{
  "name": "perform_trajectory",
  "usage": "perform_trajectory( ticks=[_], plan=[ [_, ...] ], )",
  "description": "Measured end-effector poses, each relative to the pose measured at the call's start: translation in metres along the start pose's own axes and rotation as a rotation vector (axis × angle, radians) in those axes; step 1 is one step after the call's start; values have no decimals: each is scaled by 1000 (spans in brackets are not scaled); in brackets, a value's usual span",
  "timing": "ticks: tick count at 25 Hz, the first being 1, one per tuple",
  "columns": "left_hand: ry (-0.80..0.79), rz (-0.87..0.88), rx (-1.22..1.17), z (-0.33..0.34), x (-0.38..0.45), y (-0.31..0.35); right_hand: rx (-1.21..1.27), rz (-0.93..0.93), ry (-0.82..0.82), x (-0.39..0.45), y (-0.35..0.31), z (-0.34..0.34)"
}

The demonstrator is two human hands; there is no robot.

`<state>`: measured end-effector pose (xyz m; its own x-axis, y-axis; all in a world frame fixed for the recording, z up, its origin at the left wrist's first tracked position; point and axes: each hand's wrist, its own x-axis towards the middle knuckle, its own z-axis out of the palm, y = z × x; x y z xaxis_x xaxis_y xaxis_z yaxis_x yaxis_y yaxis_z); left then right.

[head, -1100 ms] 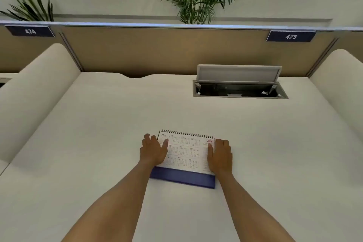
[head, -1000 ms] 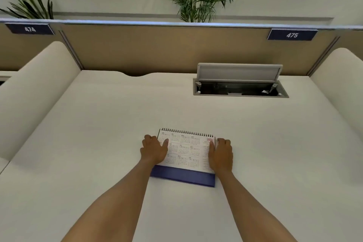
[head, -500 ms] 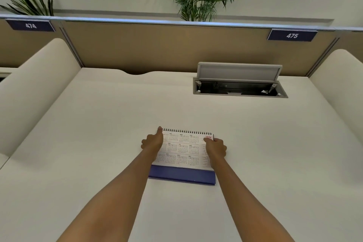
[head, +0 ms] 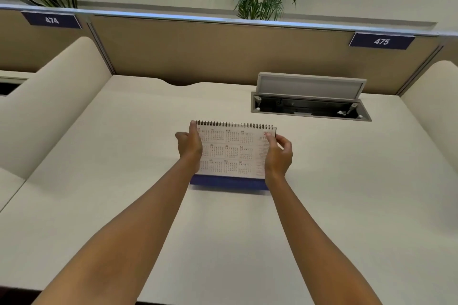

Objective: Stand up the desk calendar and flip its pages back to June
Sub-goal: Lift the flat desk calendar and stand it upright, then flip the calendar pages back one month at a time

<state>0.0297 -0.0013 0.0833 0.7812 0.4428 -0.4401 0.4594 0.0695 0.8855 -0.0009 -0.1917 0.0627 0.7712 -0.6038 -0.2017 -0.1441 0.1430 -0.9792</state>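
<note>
A spiral-bound desk calendar [head: 231, 153] stands tilted up in the middle of the white desk [head: 223, 230]. Its facing page shows a small year overview of many months, and a blue base strip runs along its bottom edge. My left hand [head: 189, 146] grips the calendar's left edge near the top, thumb on the front. My right hand [head: 278, 153] pinches the right edge near the upper corner. The spiral binding is on top, raised off the desk.
An open cable hatch [head: 309, 104] with a raised grey lid sits in the desk at the back right. A tan partition [head: 223, 54] with labels 474 and 475 closes the back. Padded side dividers [head: 49, 96] flank the desk. Plants stand behind.
The calendar lay flat with both hands resting on it. Both hands slid to its upper corners, took hold, and lifted the spiral edge so it now tilts up.
</note>
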Motion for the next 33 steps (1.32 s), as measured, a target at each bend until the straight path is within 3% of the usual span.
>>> perform_trajectory(
  ticks=[4, 15, 17, 19, 24, 26, 29, 33],
  plan=[
    [-29, 74, -74, -5, -4, 12, 46, -155, 46, -5, -5, -1],
    [-122, 70, -174, -24, -6, -4, 13, -351, 2, -19, 20, -18],
    [-147, 51, -179, -28, -2, -4, -78, -473, 82, -20, 27, -23],
    [-149, 22, -162, -31, -2, -4, -231, -745, 116, -19, 36, -28],
    [-49, -22, -191, -30, -5, -4, -844, -1549, -460, -18, 63, -13],
    [6, -26, -242, -29, -6, -1, -1025, -1776, -571, -16, 72, -3],
    [53, -14, -251, -28, -7, 1, -1258, -1962, -660, -7, 77, 6],
    [83, 18, -204, -31, -5, 4, -1334, -2048, -731, -2, 67, 15]
  ],
)
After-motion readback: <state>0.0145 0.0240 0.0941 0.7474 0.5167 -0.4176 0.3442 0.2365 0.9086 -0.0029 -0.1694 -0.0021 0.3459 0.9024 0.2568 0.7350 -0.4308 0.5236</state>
